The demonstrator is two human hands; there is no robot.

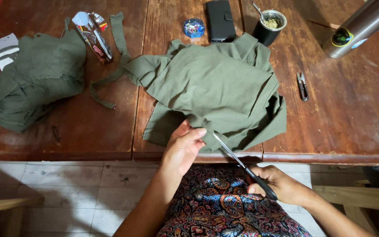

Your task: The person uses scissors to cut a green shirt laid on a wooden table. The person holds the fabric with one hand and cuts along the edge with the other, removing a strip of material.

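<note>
Worn wooden table (352, 123) holds olive green fabric (216, 87) near its front edge. Left hand (183, 147) pinches the cloth's edge taut while right hand (275, 182) grips scissors (242, 164), blades meeting that held edge.

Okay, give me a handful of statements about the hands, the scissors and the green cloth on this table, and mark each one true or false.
1. The right hand holds the scissors by the black handles. True.
2. The left hand pinches the edge of the green cloth. True.
3. The scissors lie flat on the table, untouched. False: they are held, blades pointing at the cloth's near edge.
4. The small thread snips lie right of the cloth. True.
5. The black wallet sits on top of the second cloth pile. False: it lies beyond the main cloth.
</note>
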